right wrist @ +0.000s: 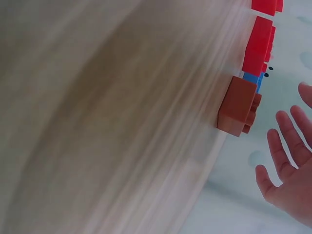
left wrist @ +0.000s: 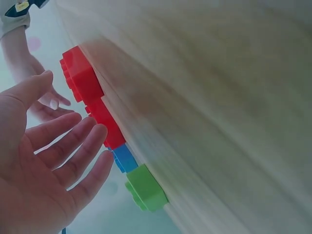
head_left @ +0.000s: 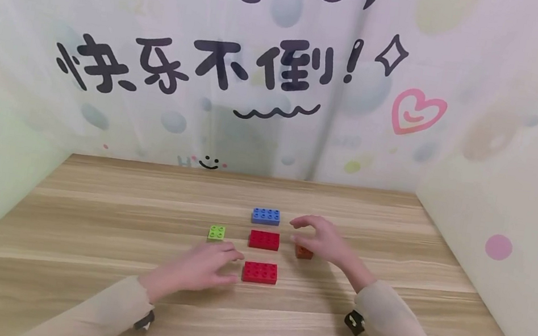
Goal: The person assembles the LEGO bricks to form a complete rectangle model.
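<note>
Two red toy bricks stand one behind the other, the front red brick [head_left: 260,273] nearer me and the back red brick [head_left: 264,240] behind it. Farther back lies a blue brick [head_left: 266,216]. My left hand [head_left: 200,267], fingers spread and holding nothing, hovers left of the front red brick. Just beyond its knuckles sits a small lime green brick [head_left: 216,233]. Over at the right, my right hand [head_left: 320,241] hangs with loose fingers above a brown-orange brick [head_left: 304,252], partly covering it in the head view. In the right wrist view its palm is bare beside that brick [right wrist: 237,105].
The wood-grain table [head_left: 87,211] carries all the bricks. A printed curtain [head_left: 163,113] closes off the back, and pale walls stand at both sides, the right wall [head_left: 519,186] with a purple dot. Each wrist wears a small black camera [head_left: 354,322].
</note>
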Action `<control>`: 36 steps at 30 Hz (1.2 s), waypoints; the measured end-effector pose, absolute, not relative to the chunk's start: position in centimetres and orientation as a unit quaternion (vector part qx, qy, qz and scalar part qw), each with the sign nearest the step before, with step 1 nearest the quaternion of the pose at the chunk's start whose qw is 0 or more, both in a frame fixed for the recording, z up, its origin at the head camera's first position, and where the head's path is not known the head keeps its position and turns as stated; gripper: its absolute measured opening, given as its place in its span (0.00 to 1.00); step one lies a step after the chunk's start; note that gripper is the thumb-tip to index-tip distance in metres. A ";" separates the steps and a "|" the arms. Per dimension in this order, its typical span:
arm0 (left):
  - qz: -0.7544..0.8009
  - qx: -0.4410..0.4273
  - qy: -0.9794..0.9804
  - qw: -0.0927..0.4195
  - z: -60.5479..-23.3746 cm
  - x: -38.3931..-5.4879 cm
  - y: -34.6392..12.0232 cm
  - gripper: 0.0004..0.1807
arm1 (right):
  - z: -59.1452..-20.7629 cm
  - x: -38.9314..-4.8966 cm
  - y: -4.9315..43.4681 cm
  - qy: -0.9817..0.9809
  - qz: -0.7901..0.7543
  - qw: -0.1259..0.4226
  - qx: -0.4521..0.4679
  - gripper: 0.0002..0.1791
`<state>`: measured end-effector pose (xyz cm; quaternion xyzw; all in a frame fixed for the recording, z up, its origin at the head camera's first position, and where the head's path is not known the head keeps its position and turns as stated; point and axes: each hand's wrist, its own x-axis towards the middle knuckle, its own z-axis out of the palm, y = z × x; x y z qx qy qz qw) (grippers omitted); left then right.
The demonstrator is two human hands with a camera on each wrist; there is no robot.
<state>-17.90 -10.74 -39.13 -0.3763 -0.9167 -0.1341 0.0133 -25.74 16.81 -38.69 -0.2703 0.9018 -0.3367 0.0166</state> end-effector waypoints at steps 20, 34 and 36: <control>-0.144 -0.344 -0.927 -0.036 -39.3 -18.5 -9.6 0.24 | -39.3 -26.5 14.6 0.911 -0.283 0.086 -0.287 0.18; -0.130 -0.348 -0.928 -0.037 -39.2 -18.9 -9.0 0.24 | -39.6 -26.6 13.6 0.915 -0.241 0.070 -0.316 0.19; -0.128 -0.351 -0.927 -0.034 -39.2 -18.9 -9.0 0.24 | -39.7 -26.8 13.5 0.917 -0.226 0.064 -0.323 0.19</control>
